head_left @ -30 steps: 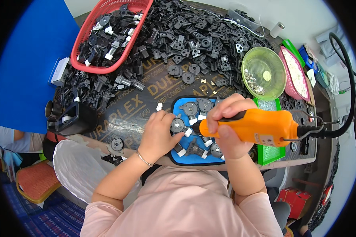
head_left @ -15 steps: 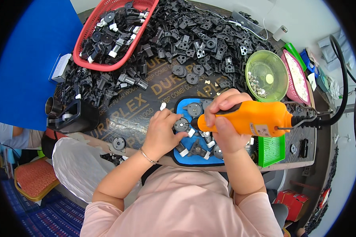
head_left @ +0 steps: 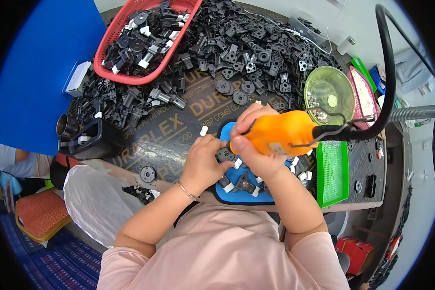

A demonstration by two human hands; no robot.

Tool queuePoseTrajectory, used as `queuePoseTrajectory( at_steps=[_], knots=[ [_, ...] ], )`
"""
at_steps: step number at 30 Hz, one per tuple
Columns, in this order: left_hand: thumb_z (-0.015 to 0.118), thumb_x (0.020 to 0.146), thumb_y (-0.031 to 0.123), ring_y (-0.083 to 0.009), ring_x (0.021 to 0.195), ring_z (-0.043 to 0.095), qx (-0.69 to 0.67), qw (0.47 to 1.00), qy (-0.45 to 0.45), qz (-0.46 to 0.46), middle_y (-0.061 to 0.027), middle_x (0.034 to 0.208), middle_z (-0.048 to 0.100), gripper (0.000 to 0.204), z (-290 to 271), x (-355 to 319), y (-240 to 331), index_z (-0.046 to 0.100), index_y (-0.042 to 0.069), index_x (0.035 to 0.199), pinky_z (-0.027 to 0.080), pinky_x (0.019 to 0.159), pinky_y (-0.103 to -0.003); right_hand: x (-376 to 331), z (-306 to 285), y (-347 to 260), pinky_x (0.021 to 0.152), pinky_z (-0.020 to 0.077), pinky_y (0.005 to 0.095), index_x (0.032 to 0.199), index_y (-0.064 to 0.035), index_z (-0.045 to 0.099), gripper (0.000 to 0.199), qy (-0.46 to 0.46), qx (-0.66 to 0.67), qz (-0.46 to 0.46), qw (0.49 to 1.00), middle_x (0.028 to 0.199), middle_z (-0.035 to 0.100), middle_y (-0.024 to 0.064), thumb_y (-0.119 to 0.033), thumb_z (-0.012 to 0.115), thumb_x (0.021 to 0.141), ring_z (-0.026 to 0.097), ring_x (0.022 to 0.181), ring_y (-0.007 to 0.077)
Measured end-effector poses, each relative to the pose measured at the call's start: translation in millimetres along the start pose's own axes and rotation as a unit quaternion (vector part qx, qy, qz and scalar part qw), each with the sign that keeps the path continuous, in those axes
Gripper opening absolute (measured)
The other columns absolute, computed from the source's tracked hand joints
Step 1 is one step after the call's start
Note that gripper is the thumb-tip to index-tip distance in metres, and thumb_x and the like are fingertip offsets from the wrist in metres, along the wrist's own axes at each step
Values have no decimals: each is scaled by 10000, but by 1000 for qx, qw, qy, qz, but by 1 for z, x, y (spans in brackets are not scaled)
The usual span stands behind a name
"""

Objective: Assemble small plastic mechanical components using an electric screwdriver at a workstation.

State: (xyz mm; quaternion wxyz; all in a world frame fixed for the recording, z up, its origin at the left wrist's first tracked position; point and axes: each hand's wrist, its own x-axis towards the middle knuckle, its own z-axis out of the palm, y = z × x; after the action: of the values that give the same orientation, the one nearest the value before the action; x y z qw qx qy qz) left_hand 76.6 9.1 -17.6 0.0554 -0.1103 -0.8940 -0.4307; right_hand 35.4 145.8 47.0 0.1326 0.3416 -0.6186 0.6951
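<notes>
I count one left hand (head_left: 203, 160) on one black part (head_left: 224, 154), one right hand (head_left: 257, 158), one orange power tool (head_left: 282, 131), one blue mat (head_left: 237, 197), one green tray (head_left: 332, 179), plus three baskets: red (head_left: 130, 80) upper left, yellow-green (head_left: 326, 79) and pink (head_left: 357, 105) upper right.

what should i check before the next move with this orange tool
1. Right hand around the orange tool: ok
2. Left hand holding the round black part: ok
3. Round black part over the blue mat: ok
4. Tool tip meeting the part: cannot tell, hidden
5. Mat free of other parts: not ok, several lie there
6. Black cord clear of both hands: ok
</notes>
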Motion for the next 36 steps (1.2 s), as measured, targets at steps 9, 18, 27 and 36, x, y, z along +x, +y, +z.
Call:
queuePoseTrajectory(
  at_steps=[9, 18, 27, 36],
  knots=[
    [806, 546, 116, -323, 875, 539, -40, 999, -22, -21, -111, 870, 569, 407, 9, 3, -12, 633, 19, 902, 451, 775, -386, 4, 0, 6, 631, 470, 243, 873, -27, 530, 220, -38, 25, 33, 998, 829, 539, 96, 24, 654, 698, 558, 708, 134],
    [849, 536, 159, -266, 771, 564, 46, 999, -29, -3, -103, 812, 567, 461, -5, 5, 4, 648, 14, 924, 477, 692, -340, 4, -76, -58, 640, 459, 295, 965, -38, 504, 268, 112, 229, -41, 966, 872, 510, 99, -123, 654, 760, 545, 702, 174],
    [767, 676, 153, -301, 955, 552, 122, 989, 39, 72, -128, 992, 576, 420, -6, 104, -28, 607, 31, 1044, 459, 838, -358, -95, -208, -105, 630, 441, 294, 987, -33, 502, 191, 383, -107, -54, 916, 892, 521, 101, -65, 568, 811, 517, 642, 166],
    [787, 643, 206, -340, 909, 601, 200, 978, 18, 56, -194, 973, 622, 490, 6, 165, -63, 625, -28, 1044, 476, 822, -372, -128, -220, -96, 581, 450, 271, 952, -18, 511, 197, 459, -213, -4, 863, 831, 552, 97, 6, 610, 784, 536, 634, 157]
  ],
)
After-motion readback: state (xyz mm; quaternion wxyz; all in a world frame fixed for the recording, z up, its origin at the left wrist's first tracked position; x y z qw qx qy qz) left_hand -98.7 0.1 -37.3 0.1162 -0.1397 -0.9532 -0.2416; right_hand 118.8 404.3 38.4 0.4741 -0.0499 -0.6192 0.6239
